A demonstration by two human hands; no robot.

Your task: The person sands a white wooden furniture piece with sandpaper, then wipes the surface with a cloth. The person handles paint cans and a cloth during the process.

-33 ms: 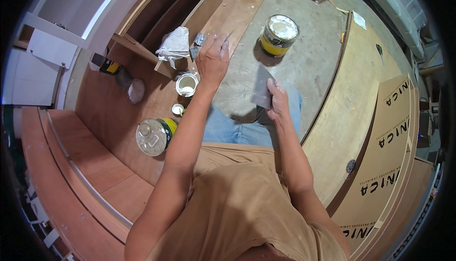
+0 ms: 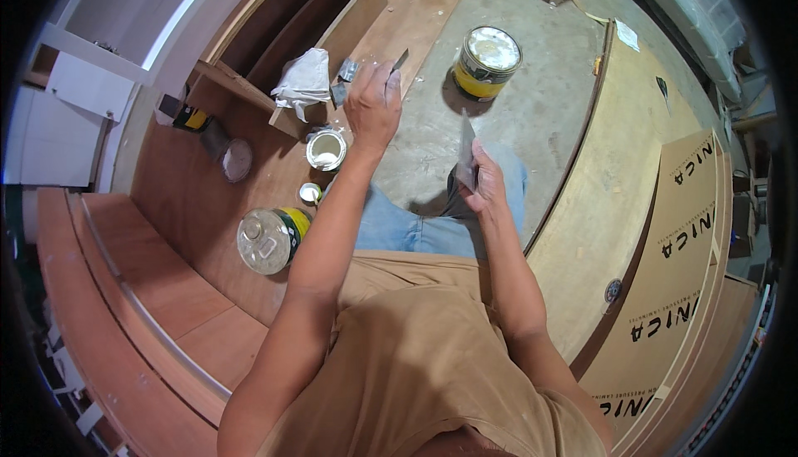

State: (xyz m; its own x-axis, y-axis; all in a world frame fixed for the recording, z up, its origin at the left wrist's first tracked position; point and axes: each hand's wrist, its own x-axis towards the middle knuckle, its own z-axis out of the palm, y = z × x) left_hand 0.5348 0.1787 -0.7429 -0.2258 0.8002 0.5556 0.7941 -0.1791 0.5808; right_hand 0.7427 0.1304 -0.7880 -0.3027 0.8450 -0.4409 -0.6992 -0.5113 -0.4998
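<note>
I have the thin grey plate [image 2: 465, 154] tilted nearly edge-on, flat and dull, near the blue jeans [image 2: 391, 226], my right grip [image 2: 487, 181] closed on its lower end. My left grip [image 2: 371, 109] pinches a slim dark blade [image 2: 401, 59]. Beyond the plate stands a black-and-yellow tin [image 2: 479, 83], its top white, on the floor [image 2: 553, 74].

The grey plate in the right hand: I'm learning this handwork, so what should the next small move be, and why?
Probably bring the thin blade in the left hand toward the grey plate in the right hand: both tools are in hand but apart, and the blade's tip juts out free.
</note>
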